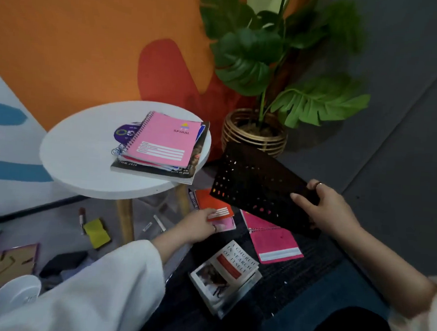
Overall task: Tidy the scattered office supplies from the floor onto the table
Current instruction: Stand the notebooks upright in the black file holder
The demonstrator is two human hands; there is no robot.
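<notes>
Seen from the head camera, a person sorts office supplies between floor and a round white bench [81,163], the job judged roughly half done. On the bench a stack already stands: a pink spiral notebook [163,139] on top, a dark magazine [156,171] at the bottom, thinner books and a purple disc [124,132] between and beside them.

The right hand [329,209] holds a black perforated board [257,185] in the air, between bench and floor, thumb on its upper face and fingers [315,185] curled round its near edge. The left hand [199,226] reaches down to an orange notebook [214,203] lying on the floor, fingertips pinching its near corner with a small pink booklet [224,225] just beneath.

Left on the floor: a pink notebook [274,241], a paperback titled "A Church in Search of Itself" [229,274], yellow sticky notes [96,231], a red marker [82,216], a white pen [160,223], a cardboard sheet [4,265], a white cup [15,296] and a dark item too blurred to name.

The floor is grey carpet [401,175], with a dark mat under the books. Behind stands an orange painted wall [79,44] and a monstera plant [269,54] in a gold wire pot [254,134].
</notes>
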